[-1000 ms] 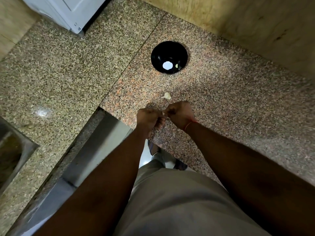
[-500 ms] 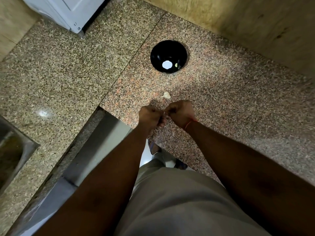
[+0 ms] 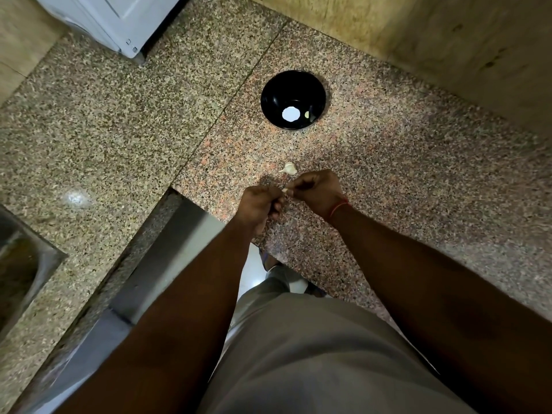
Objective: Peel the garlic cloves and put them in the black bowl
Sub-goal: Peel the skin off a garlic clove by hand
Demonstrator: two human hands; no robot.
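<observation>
Landmark: the bowl (image 3: 293,100), black, sitting on the speckled counter (image 3: 403,180).
Held clove: the clove (image 3: 286,190) is pinched between both hands, nearer the person than the bowl; only a pale sliver shows between the fingertips.
Right hand: the right hand (image 3: 318,191) has its fingers curled and clamped on the clove, likely tugging at skin; a red thread circles the wrist.
Left hand: the left hand (image 3: 259,203) is curled too, its fingers meeting the clove from the other side, probably bracing it so the skin can be pulled away.
Why over the counter: the hands work low above the counter, in line with the bowl, so loose skin would fall on stone and the drop into the bowl is short.
Spare clove: a second clove (image 3: 288,169) lies on the counter between the bowl and the hands, whitish, papery, one end pointed; seemingly unpeeled and waiting.
Bowl contents: one small yellowish piece (image 3: 307,114) beside a bright white glare spot; I judge it a peeled clove.
Progress: peeling in hand, not yet finished.
</observation>
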